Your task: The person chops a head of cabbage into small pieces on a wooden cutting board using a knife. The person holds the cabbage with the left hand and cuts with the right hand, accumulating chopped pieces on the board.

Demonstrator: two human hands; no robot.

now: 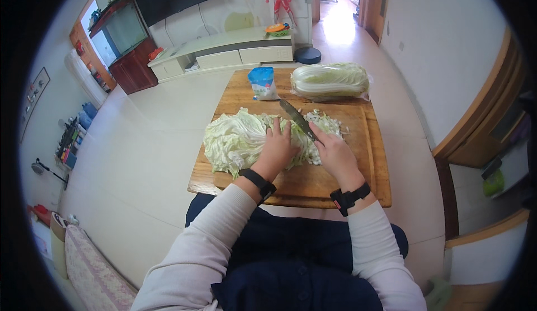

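My left hand [277, 145] presses down on a pile of napa cabbage leaves [235, 137], its fingers spread over the right end of the pile. In my right hand [335, 151] is the handle of a dark-bladed knife [298, 118], its blade slanting up and left beside my left fingers. Finely chopped cabbage [329, 126] lies beyond and left of my right hand. All of this rests on a wooden cutting board [354, 143] with a groove along its edge. The knife's cutting edge is hard to make out against the leaves.
The board lies on a small wooden table [235, 88]. Along its far side stand a blue and white plastic bag [263, 85] bearing writing and a whole napa cabbage [331, 80] in clear wrap. A robot vacuum [307, 55] sits on the floor beyond, near a low TV cabinet [222, 55].
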